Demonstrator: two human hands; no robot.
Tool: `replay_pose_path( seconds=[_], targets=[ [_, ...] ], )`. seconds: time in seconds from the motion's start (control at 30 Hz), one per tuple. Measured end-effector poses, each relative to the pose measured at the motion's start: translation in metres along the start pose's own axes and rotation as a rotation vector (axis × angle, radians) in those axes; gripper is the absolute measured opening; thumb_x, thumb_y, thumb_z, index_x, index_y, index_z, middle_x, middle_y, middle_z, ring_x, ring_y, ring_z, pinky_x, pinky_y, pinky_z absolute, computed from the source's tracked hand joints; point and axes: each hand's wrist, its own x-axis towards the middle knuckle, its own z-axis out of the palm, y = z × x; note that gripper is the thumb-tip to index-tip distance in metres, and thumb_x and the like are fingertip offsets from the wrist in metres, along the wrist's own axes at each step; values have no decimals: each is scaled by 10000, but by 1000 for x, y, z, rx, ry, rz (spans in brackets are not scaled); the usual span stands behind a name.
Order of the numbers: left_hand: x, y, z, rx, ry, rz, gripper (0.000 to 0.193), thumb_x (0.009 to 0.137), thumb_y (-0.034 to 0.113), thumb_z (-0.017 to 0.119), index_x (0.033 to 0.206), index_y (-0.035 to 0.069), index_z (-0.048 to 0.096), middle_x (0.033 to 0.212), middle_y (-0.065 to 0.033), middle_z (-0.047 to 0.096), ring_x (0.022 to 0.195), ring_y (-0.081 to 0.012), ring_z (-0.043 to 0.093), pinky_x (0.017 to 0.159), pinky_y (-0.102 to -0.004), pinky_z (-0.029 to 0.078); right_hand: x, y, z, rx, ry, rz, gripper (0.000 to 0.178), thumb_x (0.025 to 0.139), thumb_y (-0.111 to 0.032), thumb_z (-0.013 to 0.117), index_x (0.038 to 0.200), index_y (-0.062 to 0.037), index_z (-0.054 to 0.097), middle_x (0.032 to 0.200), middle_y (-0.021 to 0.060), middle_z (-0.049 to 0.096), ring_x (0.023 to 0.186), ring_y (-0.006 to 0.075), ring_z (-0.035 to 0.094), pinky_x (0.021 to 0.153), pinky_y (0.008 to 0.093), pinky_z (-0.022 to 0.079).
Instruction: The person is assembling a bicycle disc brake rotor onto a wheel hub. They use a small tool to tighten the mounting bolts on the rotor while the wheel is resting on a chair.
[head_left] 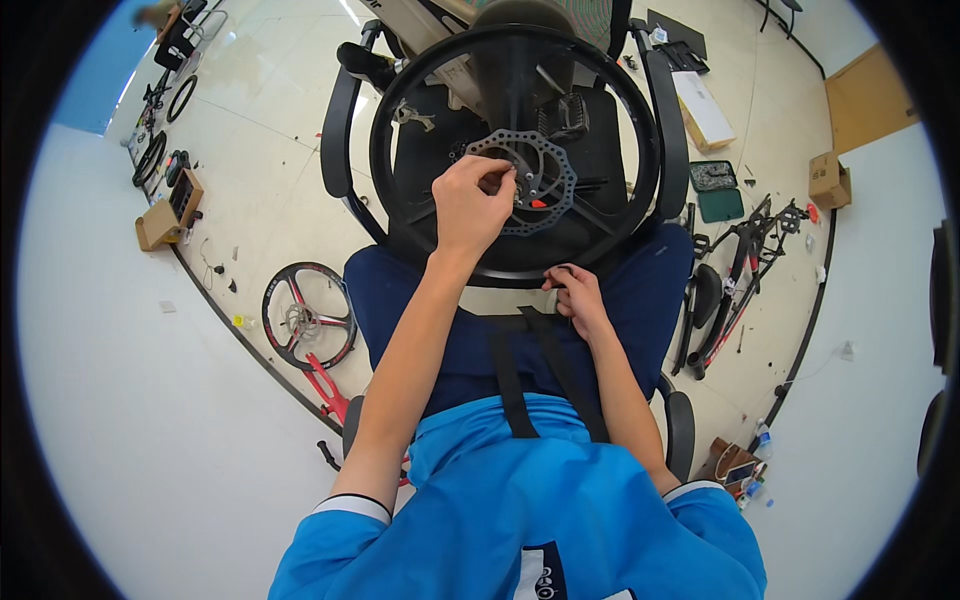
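A black bicycle wheel [648, 150] with wide spokes lies on a black office chair, its near rim over my lap. On its hub sits a silver brake disc [562, 188] with a wavy edge and cut-outs. My left hand [474, 207] is over the disc's middle, thumb and fingers pinched together at the hub; whatever they hold is hidden. At the near rim, my right hand [578, 298] has its fingers curled and closed, the fingertips by the rim. Whether they grip the rim or something small cannot be made out.
Beyond the wheel, on the chair seat, is a black pedal [566, 115]. A red and black wheel [308, 318] lies on the floor at left. At right are a bicycle frame [738, 285], an open green case [718, 190] and a long white box [702, 110].
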Motion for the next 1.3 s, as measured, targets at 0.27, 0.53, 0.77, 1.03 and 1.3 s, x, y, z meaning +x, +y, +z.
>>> replay_pose_path(
  seconds=[0.27,0.53,0.77,1.03,1.3],
  targets=[
    [4,4,-2,-11,-50,-63,114,800,57,774,891,-12,764,808,-103,727,664,-164,708,641,-262,551,-2,-2,5,-69,22,9,180,1002,-168,575,1002,-4,649,805,34,654,465,24,342,423,220,246],
    [6,2,-5,-15,-71,-104,117,797,65,773,880,-17,765,801,-121,729,666,-182,716,646,-264,554,0,1,5,-103,22,18,176,997,-174,584,999,-11,652,800,30,659,471,22,343,427,219,251],
    [10,5,-8,14,-140,-145,117,807,64,777,896,-13,774,828,-123,745,702,-183,734,663,-257,558,-1,-1,8,-124,25,21,177,993,-175,586,989,-13,655,792,26,662,473,21,344,426,217,251],
    [-3,-9,-15,-212,79,-179,98,850,41,767,898,-42,748,824,-94,741,698,-120,706,636,-229,536,9,-1,17,-212,-20,-4,195,997,-178,586,1043,2,645,859,69,687,471,30,357,423,220,267],
    [-152,-95,-3,-317,148,-701,178,974,98,661,1009,-70,711,839,-100,716,719,-129,685,649,-256,567,54,-1,49,-33,58,-37,148,1012,-90,508,1142,-23,530,1073,124,691,469,39,323,409,218,246]
  ],
)
